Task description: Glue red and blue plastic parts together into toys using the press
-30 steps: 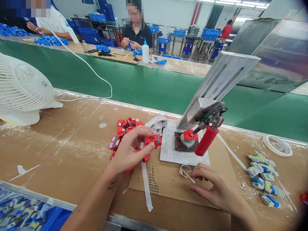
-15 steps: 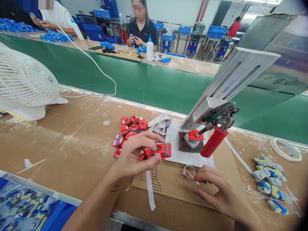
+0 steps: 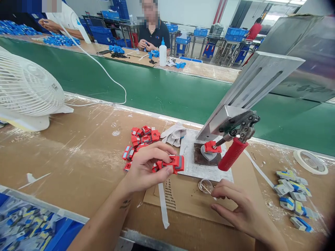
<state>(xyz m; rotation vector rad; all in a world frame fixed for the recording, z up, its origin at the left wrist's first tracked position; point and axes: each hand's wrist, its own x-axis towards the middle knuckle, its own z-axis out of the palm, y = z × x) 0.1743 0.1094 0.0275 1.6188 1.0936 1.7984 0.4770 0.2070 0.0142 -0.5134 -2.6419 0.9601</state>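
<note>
A red and grey plastic part [image 3: 177,164] is gripped between the thumb and fingers of my left hand [image 3: 150,167]. Behind that hand lies a pile of similar red parts [image 3: 146,139]. My right hand [image 3: 235,202] hovers beside a small round clear dish [image 3: 205,186], thumb and fingers apart, holding nothing. A thin white stick [image 3: 206,189] rests in the dish, its end near my right fingertips. Another red part [image 3: 212,147] sits on the dark pad of the metal clamp press, under its tip. The press has a red handle [image 3: 232,154].
A white fan [image 3: 31,87] stands at the left, above a blue bin [image 3: 62,233] of parts. White gloves [image 3: 174,134] lie behind the pile. Grey-blue parts [image 3: 293,188] and a tape roll [image 3: 310,162] are at the right. People sit beyond the green belt [image 3: 157,90].
My left hand has shifted very slightly left with the red part in it. My right hand has stayed in place. The person across has lowered their hands a little.
</note>
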